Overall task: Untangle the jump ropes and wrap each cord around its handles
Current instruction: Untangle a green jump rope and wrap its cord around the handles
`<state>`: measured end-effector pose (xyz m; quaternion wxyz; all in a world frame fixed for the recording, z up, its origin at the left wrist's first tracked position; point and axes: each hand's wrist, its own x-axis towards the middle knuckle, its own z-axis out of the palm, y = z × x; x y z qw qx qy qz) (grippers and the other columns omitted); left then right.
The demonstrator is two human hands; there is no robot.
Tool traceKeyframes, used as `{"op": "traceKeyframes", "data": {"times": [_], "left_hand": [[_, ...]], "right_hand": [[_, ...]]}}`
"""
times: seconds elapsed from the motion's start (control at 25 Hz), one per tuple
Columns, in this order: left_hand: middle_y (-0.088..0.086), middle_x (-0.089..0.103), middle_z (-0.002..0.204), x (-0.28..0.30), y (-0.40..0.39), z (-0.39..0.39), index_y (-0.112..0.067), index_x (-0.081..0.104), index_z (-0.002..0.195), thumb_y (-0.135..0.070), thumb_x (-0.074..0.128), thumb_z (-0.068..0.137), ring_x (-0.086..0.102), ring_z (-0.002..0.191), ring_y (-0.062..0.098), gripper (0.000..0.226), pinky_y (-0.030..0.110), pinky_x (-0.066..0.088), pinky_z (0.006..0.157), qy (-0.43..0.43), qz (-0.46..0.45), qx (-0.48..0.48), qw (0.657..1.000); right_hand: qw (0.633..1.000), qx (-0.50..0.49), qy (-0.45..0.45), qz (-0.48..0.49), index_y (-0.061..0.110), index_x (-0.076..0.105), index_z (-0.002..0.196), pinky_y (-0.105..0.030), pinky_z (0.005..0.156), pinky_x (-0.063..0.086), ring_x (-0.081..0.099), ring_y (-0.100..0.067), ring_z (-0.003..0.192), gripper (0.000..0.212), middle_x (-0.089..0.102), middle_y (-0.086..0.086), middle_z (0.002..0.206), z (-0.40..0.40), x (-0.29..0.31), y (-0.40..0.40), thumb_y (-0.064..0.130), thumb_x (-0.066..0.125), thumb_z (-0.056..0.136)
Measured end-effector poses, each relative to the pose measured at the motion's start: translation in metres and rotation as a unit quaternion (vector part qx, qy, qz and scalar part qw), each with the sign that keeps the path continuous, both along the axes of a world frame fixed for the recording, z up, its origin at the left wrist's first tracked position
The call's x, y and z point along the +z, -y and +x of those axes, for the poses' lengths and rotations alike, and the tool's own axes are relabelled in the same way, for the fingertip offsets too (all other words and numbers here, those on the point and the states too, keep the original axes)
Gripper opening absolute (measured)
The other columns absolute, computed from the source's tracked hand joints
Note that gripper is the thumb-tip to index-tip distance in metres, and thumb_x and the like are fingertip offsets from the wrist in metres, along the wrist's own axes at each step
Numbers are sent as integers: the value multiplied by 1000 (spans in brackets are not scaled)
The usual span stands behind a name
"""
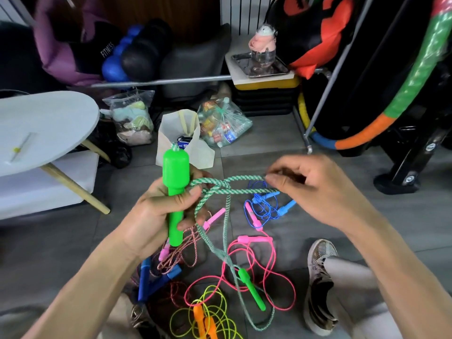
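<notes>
Left hand (159, 206) fingers grip green handle (175, 192); right hand (315, 189) fingers pinch braided cord (244, 178)

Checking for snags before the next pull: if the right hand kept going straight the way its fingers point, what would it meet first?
The right hand points left along the green-white cord it pinches. First in line looks like the cord's knot, then the green handle in the left hand; depth is uncertain.

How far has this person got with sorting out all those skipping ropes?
Nothing looks finished. In hand: the left hand grips one green plastic handle while the right hand pinches its green-and-white braided cord, looped near the handle. Its other green handle lies on the floor. The pink, blue and yellow ropes lie loose, unwrapped.
</notes>
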<state>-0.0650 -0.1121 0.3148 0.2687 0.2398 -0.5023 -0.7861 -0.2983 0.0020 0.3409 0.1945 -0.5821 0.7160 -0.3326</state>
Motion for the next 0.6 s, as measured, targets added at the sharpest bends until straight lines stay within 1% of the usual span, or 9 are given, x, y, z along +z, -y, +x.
{"op": "traceKeyframes", "data": {"times": [0.08,0.12,0.16,0.24,0.28,0.36,0.4,0.52,0.6], "left_hand": [[8,60,87,0,1,2,-15,64,90,-31,92,53,55,51,25,49,18,29,39,6,8,2,1000],[7,61,87,0,2,3,-16,64,89,-31,92,52,57,52,26,48,19,29,39,1,12,3,1000],[5,62,84,1,3,5,-17,65,88,-31,92,53,57,53,26,46,19,28,39,-6,12,1,1000],[1,62,78,4,3,6,-18,67,84,-32,90,55,57,52,25,40,19,27,39,-11,3,-18,1000],[0,64,79,4,1,6,-19,68,81,-33,90,55,56,51,24,38,19,28,38,-4,-3,-28,1000],[1,66,82,4,-3,3,-20,69,78,-34,90,54,52,46,20,35,17,30,38,23,-4,-20,1000],[2,64,81,3,-4,1,-20,67,76,-32,89,56,50,44,19,32,17,29,38,34,1,0,999],[10,62,82,4,0,0,-15,59,76,-18,75,74,43,42,18,16,18,23,39,60,-10,69,996],[14,67,86,3,1,-2,-10,57,82,-17,65,79,43,42,17,11,22,22,40,88,-32,81,992]], "right_hand": [[1000,-14,-10,-9,24,65,80,-18,53,38,52,-2,54,14,64,12,64,0,-7,2,29,62,93],[992,-57,108,-32,22,62,79,-20,49,36,46,-5,49,18,63,8,63,-1,-7,4,27,57,96],[946,-119,296,-62,19,58,79,-21,44,33,39,-7,45,22,62,5,63,-5,-6,6,25,52,100],[759,-201,613,-90,16,53,78,-22,46,35,37,-9,49,26,62,1,66,-16,-1,7,25,46,101],[698,-215,676,-95,18,51,77,-24,54,40,38,-11,53,26,59,2,65,-20,-1,7,26,45,100],[658,-189,721,-109,21,45,66,-30,70,47,34,-14,52,31,43,5,53,-22,2,7,36,51,92],[676,-165,711,-101,21,41,60,-30,72,48,28,-15,48,38,33,5,47,-23,6,7,42,55,88],[941,-64,310,121,13,43,52,-26,60,42,33,-15,37,51,36,-1,37,-16,11,2,45,65,85],[952,-21,-35,303,10,62,72,-32,64,46,59,-17,54,36,65,-3,58,-10,-2,0,42,67,88]]}}
